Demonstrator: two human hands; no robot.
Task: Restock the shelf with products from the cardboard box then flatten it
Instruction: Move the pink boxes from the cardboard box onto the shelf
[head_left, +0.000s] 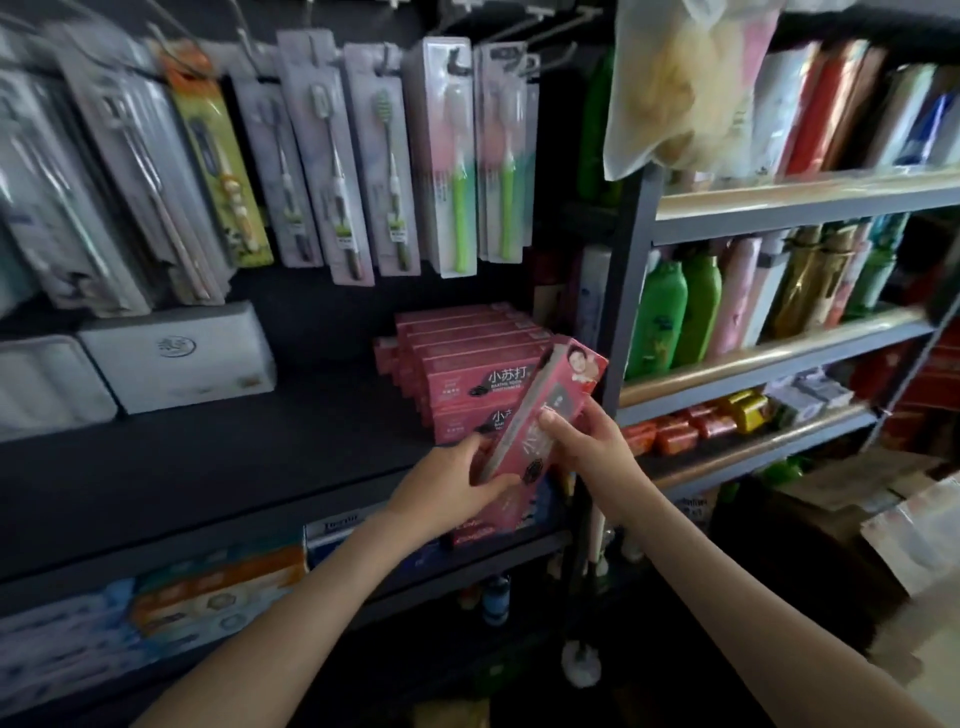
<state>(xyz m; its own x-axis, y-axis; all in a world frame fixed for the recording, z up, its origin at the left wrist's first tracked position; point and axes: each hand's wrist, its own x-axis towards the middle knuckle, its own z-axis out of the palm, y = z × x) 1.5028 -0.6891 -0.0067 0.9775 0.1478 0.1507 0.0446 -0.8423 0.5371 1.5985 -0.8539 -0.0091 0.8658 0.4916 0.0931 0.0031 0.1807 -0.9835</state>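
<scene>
Restocking under way: the left hand (457, 475) and right hand (582, 441) both grip a tilted pink carton (540, 410), fingers closed around it, just before the pink stack (467, 358) on the dark shelf (208, 467). Next, it seems, level the carton and slide it onto the stack.

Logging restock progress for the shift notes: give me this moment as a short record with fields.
setting: shop shelf, toothbrush packs hanging above
held item: pink toothpaste box, tilted
left hand: grip on the box's lower end
right hand: grip on the box's right side
already shelved: stack of pink boxes behind the held one
cardboard box: not clearly in view
</scene>
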